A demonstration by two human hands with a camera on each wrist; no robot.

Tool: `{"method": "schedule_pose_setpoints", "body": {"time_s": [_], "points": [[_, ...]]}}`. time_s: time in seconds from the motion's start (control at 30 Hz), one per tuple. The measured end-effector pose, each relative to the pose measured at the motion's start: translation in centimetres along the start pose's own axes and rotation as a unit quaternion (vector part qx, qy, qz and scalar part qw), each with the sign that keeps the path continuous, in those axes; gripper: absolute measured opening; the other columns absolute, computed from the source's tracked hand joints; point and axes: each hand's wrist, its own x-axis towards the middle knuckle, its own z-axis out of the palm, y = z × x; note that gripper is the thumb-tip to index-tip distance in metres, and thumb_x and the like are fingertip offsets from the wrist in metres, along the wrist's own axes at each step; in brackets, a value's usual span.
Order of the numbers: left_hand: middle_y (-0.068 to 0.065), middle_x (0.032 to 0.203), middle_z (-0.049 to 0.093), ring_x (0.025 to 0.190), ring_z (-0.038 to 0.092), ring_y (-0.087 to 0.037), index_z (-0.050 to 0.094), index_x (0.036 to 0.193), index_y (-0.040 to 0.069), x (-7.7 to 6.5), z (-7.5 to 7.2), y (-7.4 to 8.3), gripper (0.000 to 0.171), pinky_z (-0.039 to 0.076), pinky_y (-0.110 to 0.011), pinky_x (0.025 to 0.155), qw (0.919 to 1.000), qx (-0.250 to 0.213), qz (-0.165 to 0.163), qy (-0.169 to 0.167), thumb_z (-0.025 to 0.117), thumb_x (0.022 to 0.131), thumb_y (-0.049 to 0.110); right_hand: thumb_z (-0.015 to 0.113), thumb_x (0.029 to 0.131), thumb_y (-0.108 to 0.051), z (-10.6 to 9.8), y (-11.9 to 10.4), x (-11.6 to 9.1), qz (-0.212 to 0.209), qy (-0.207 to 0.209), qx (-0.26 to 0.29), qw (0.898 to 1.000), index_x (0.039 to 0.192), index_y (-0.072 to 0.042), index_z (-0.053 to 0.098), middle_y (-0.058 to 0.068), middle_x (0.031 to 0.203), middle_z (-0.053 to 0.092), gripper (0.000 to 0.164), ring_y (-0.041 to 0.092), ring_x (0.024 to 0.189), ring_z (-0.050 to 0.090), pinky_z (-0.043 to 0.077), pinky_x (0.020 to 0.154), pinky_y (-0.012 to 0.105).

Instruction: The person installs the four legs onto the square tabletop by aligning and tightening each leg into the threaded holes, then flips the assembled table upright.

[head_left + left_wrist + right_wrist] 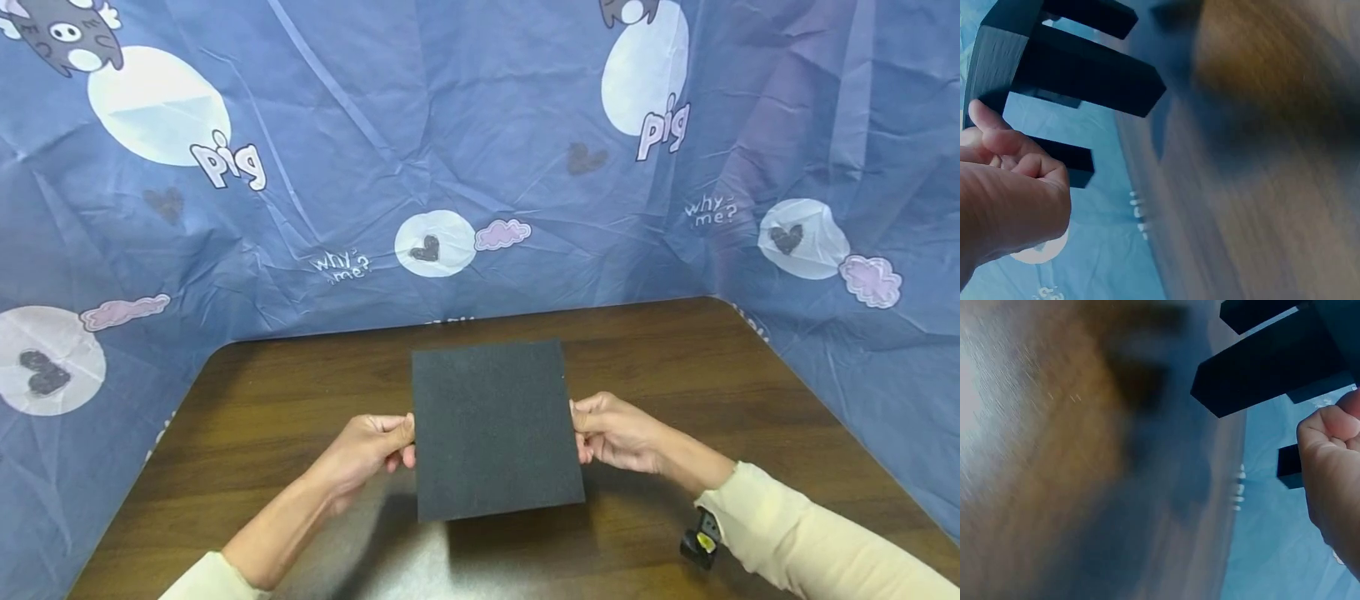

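A small black stool (pixel 495 429) with a flat square top is held above the wooden table, its top tilted towards me in the head view. Thick square legs (pixel 1094 72) point down from it in the left wrist view; in the right wrist view, similar legs (pixel 1266 369) show. My left hand (pixel 371 442) grips the left edge, thumb on the top face and fingers underneath. At the opposite edge, my right hand (pixel 618 433) holds on with its thumb on top. The top hides part of the fingers and all the legs from the head view.
The brown wooden table (pixel 315 375) lies beneath, with the stool's shadow on it. Blue printed cloth (pixel 345 167) hangs behind and along the sides. A black device (pixel 701 542) with a yellow mark sits at the right cuff.
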Motion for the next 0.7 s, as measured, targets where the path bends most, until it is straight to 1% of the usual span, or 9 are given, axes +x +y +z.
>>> {"method": "schedule_pose_setpoints", "body": {"time_s": [0.1, 0.2, 0.33, 0.5, 0.6, 0.7], "points": [[0.011, 0.057, 0.054, 0.055, 0.043, -0.004, 0.059, 0.061, 0.020, 0.0, 0.1, -0.5, 0.043, 0.037, -0.029, 0.074, 0.9995, -0.017, -0.025, -0.004, 0.052, 0.099, 0.037, 0.049, 0.102, -0.021, 0.3, 0.4, -0.1, 0.026, 0.028, 0.009, 0.999, 0.073, -0.013, 0.062, -0.003, 0.060, 0.063, 0.032, 0.004, 0.054, 0.060, 0.048, 0.055, 0.017], [0.012, 0.058, 0.053, 0.054, 0.042, -0.002, 0.058, 0.062, 0.020, 0.0, 0.1, -0.9, 0.042, 0.037, -0.023, 0.067, 0.9976, -0.047, -0.049, -0.012, 0.051, 0.100, 0.037, 0.050, 0.101, -0.026, 0.6, 0.8, -0.1, 0.053, 0.059, 0.005, 0.997, 0.071, -0.013, 0.060, -0.004, 0.058, 0.061, 0.034, 0.004, 0.052, 0.058, 0.046, 0.053, 0.016], [0.013, 0.059, 0.054, 0.053, 0.042, 0.001, 0.058, 0.066, 0.019, 0.2, 0.1, -1.5, 0.039, 0.033, -0.015, 0.053, 0.9939, -0.084, -0.067, -0.024, 0.050, 0.100, 0.037, 0.048, 0.102, -0.027, 0.7, 1.1, 0.2, 0.072, 0.089, 0.000, 0.993, 0.069, -0.013, 0.057, -0.003, 0.056, 0.058, 0.037, 0.005, 0.051, 0.056, 0.043, 0.050, 0.016], [0.013, 0.057, 0.053, 0.051, 0.042, 0.002, 0.056, 0.065, 0.019, 0.3, 0.0, -2.2, 0.041, 0.033, -0.014, 0.051, 0.9913, -0.102, -0.078, -0.028, 0.049, 0.100, 0.039, 0.048, 0.102, -0.028, 0.9, 1.5, 0.4, 0.083, 0.109, 0.005, 0.991, 0.068, -0.012, 0.056, -0.003, 0.055, 0.056, 0.039, 0.005, 0.049, 0.054, 0.041, 0.047, 0.015], [0.012, 0.056, 0.051, 0.050, 0.041, 0.001, 0.055, 0.063, 0.019, 0.3, 0.0, -2.5, 0.043, 0.031, -0.014, 0.049, 0.9908, -0.102, -0.082, -0.032, 0.047, 0.100, 0.039, 0.047, 0.102, -0.028, 0.9, 1.7, 0.4, 0.084, 0.114, 0.013, 0.990, 0.068, -0.012, 0.055, -0.003, 0.054, 0.056, 0.039, 0.004, 0.048, 0.054, 0.040, 0.046, 0.014], [0.012, 0.057, 0.051, 0.051, 0.041, 0.001, 0.054, 0.064, 0.019, 0.4, 0.0, -2.6, 0.042, 0.032, -0.015, 0.050, 0.9900, -0.107, -0.087, -0.030, 0.047, 0.100, 0.039, 0.046, 0.103, -0.027, 1.0, 1.8, 0.5, 0.084, 0.116, 0.026, 0.989, 0.069, -0.012, 0.055, -0.003, 0.054, 0.056, 0.038, 0.004, 0.047, 0.055, 0.041, 0.046, 0.014]]}}
